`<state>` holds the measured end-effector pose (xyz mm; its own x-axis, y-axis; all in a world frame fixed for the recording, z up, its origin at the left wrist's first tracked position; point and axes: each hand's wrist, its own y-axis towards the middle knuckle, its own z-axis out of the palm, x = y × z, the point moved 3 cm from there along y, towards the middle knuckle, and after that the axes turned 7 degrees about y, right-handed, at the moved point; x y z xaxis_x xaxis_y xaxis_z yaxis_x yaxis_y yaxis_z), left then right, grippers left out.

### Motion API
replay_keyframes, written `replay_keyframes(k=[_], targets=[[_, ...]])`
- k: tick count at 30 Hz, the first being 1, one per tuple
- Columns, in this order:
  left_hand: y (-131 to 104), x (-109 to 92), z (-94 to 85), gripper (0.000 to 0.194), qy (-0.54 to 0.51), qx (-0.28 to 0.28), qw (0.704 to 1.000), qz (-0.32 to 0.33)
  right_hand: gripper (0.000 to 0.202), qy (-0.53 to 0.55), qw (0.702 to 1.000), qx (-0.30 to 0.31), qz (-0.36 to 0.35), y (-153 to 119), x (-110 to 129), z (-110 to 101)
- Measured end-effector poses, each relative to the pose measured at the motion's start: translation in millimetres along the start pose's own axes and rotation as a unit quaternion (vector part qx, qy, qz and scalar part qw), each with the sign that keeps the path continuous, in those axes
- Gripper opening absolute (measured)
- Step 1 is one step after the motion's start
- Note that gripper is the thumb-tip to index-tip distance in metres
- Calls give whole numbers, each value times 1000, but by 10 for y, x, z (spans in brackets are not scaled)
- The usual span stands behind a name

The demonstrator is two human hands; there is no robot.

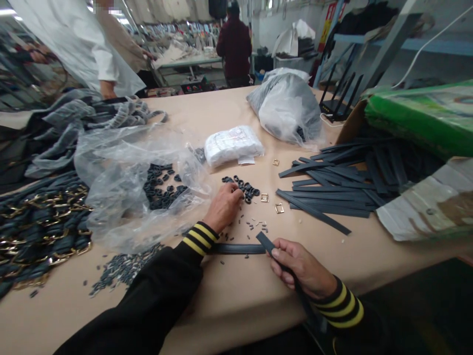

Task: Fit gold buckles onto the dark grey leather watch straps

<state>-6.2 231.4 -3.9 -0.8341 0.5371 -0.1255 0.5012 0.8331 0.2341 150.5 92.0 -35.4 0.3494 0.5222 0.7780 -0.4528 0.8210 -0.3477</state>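
My right hand [295,264] grips a dark strap [265,241] near one end. That flat end points up and left, while the rest hangs over the table's front edge. My left hand [224,206] reaches to a small pile of dark strap loops [251,191], its thumb and fingers pinched on a loop at the pile's near left side. Another dark strap [240,248] lies flat between my hands, partly hidden by my left sleeve. Gold square buckles [279,208] rest right of the loops. Small dark and metallic bits [254,225] are scattered in front of them.
Many straps [332,190] spill from a carton at right. A clear plastic bag [111,182] with more loops lies left, beside gold-buckled straps [48,222] and a heap of small pieces [125,266]. Behind are a white packet [233,145] and a full bag [288,106]. People stand beyond.
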Motion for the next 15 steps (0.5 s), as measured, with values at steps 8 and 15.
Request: replay_keyframes(k=[8, 15], targets=[[-861, -398, -227, 17, -640, 66, 702, -305, 22, -285, 948, -69, -126, -116, 232, 223], [-1262, -663, -158, 14, -717, 19, 612, -334, 19, -457, 869, -104, -157, -183, 194, 395]])
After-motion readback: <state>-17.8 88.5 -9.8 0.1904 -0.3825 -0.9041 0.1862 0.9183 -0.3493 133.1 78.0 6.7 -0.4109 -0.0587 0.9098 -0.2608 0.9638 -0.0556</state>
